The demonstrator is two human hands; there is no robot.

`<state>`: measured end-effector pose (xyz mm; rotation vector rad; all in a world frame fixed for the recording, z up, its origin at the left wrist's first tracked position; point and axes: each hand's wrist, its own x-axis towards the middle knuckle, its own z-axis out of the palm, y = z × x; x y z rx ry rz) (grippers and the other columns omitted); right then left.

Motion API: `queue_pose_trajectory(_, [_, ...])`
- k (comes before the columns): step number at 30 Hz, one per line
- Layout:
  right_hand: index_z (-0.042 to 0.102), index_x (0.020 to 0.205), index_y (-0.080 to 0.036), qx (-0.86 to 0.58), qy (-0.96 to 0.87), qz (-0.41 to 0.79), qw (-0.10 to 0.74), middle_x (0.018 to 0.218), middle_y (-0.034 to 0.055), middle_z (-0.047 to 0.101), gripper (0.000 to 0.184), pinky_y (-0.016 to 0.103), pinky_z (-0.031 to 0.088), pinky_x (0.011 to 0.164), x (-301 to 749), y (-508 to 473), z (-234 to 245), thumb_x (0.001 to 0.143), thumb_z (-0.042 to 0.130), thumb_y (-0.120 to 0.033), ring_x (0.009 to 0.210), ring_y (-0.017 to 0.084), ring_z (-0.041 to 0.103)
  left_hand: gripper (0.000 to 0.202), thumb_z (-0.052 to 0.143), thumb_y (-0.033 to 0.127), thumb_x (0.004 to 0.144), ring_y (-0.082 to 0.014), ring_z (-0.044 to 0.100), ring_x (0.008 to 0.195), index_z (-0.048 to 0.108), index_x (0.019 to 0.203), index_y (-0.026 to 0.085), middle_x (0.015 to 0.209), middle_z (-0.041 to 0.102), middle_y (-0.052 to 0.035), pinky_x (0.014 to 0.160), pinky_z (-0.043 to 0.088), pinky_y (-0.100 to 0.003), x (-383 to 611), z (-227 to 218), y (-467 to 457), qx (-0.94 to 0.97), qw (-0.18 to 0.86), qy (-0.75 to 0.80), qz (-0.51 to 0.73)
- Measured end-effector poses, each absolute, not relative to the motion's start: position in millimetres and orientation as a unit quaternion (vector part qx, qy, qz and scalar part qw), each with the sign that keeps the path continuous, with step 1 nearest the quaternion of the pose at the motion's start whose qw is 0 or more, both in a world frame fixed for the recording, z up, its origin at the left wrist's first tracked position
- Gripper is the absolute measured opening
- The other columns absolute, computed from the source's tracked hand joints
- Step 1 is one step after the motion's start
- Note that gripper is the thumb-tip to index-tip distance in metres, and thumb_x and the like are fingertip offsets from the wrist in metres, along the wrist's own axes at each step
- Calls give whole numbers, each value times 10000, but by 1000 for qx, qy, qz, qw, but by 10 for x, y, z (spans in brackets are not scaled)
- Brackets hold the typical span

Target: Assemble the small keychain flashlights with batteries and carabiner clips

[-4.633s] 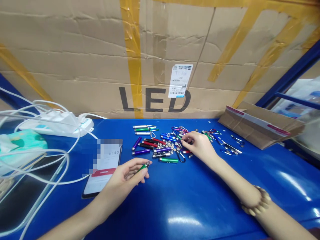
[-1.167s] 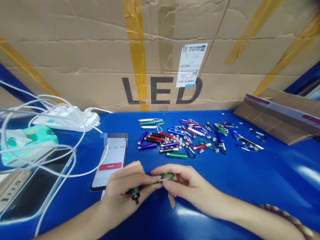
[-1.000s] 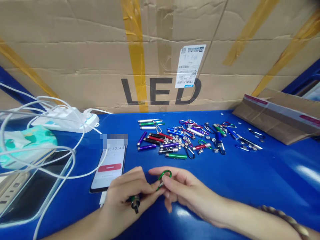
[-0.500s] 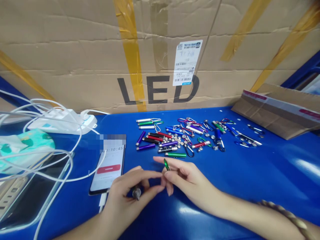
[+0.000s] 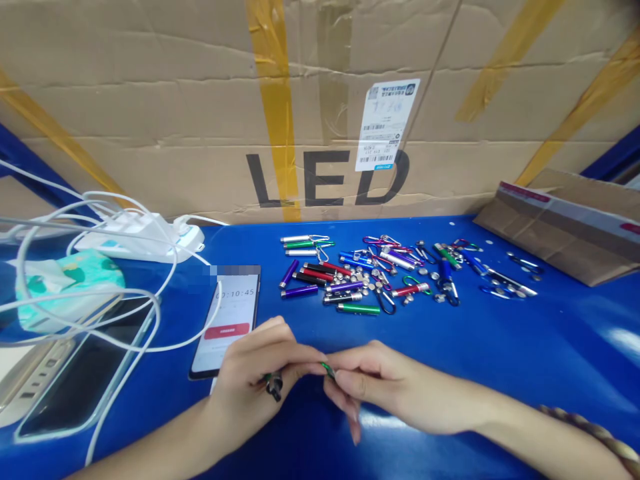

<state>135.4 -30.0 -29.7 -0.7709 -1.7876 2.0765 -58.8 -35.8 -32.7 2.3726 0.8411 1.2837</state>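
My left hand (image 5: 255, 383) is closed round a small green keychain flashlight (image 5: 273, 384), its dark end poking out below the fingers. My right hand (image 5: 373, 380) pinches a green carabiner clip (image 5: 327, 369) against the flashlight's other end, fingertips of both hands touching. Both hands hover just above the blue table (image 5: 500, 347) near its front. Beyond them lies a scatter of coloured flashlights, clips and button cells (image 5: 370, 277).
A phone (image 5: 227, 320) showing a timer lies left of my hands. White cables (image 5: 100, 313), a power strip (image 5: 145, 240), a tablet (image 5: 75, 373) and a tissue pack (image 5: 65, 283) fill the left side. A big LED cardboard box (image 5: 320, 120) stands behind, a flattened carton (image 5: 565, 223) at right.
My right hand went from the pile to my left hand, bringing a green clip. The clip has turned from lying open between my fingers to being pressed down at the flashlight's end.
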Motion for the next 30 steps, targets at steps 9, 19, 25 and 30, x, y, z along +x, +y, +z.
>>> queue_pose_trajectory(9, [493,647,-155,-277,-591,729,207,646,-34,409,360,250,482,598,1308,-352,-384,834,507,-463,565,87,506,185,508,67,884,-124,491,533,649,990,124,602,593,-22,497,387,-252,-648,-412,-413,881,117,235,395])
queue_pose_trajectory(19, [577,680,-142,-355,-714,553,242,650,-9,484,260,230,355,550,1313,-351,-452,889,427,-181,604,106,454,171,545,42,855,-123,431,547,631,973,130,599,528,6,518,343,-258,-613,-535,-419,879,119,263,380])
queue_pose_trajectory(25, [593,717,-140,-369,-775,434,274,688,13,544,249,243,379,579,1297,-327,-447,882,409,-104,628,121,500,188,548,35,847,-129,459,568,624,995,122,630,552,-4,540,359,-261,-611,-521,-425,888,72,257,374])
queue_pose_trajectory(30, [642,871,-133,-386,-783,361,328,742,37,589,216,257,422,609,1323,-280,-426,878,430,-95,667,137,534,200,628,139,806,-66,384,438,527,969,198,547,436,100,443,322,-167,-463,-400,-481,778,273,415,384])
